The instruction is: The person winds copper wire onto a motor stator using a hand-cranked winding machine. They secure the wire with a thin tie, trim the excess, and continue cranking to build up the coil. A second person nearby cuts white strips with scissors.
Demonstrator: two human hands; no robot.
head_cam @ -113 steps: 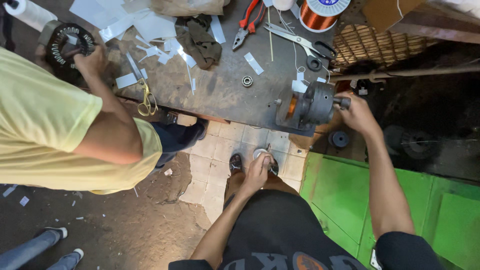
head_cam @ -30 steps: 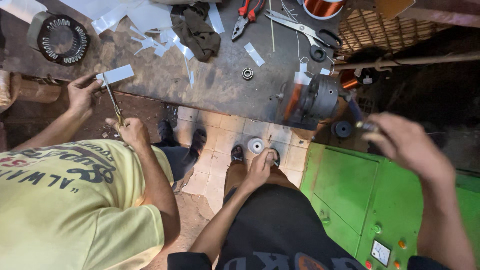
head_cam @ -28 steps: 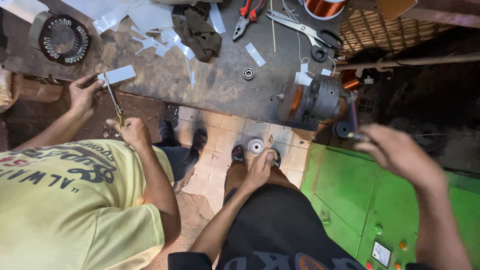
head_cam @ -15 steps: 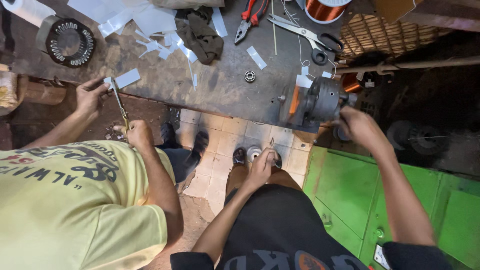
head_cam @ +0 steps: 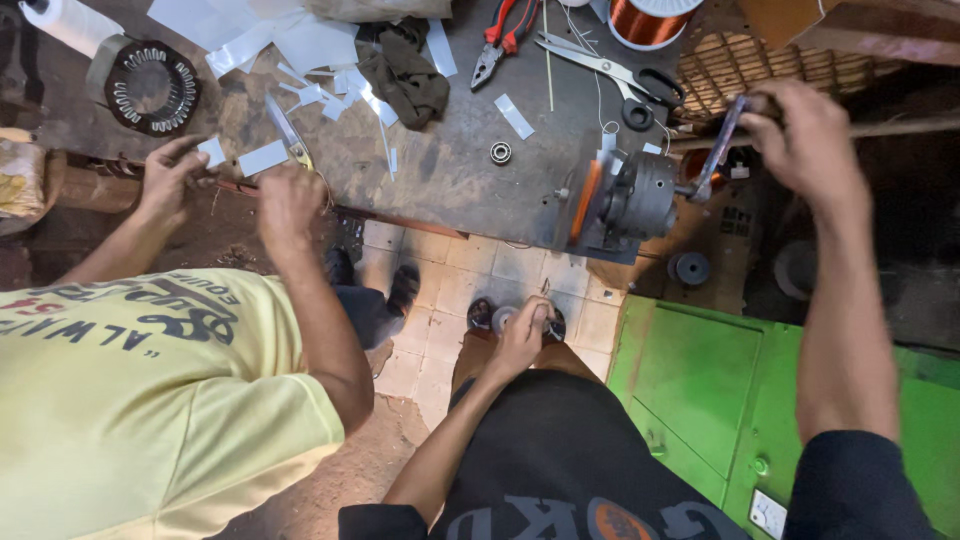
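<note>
My right hand (head_cam: 800, 135) is closed on the crank handle (head_cam: 718, 148) of a grey winding machine (head_cam: 632, 198) fixed at the edge of the dark workbench (head_cam: 450, 170). The crank stands raised toward the top right. My left hand (head_cam: 524, 333) hangs low over my knee, pinching a thin wire (head_cam: 545, 290) that runs up toward the machine. A spool of copper wire (head_cam: 648, 20) stands at the bench's far edge.
A person in a yellow shirt (head_cam: 130, 400) at left cuts white paper strips (head_cam: 262, 157) with scissors (head_cam: 290, 135). On the bench lie a motor stator (head_cam: 152, 88), red pliers (head_cam: 498, 40), large scissors (head_cam: 605, 65), a bearing (head_cam: 500, 152) and a rag (head_cam: 405, 75). A green cabinet (head_cam: 700, 390) stands right.
My right hand has swung the crank handle round from low beside the machine up to the top right. My left hand stayed at the wire. The neighbour kept cutting paper.
</note>
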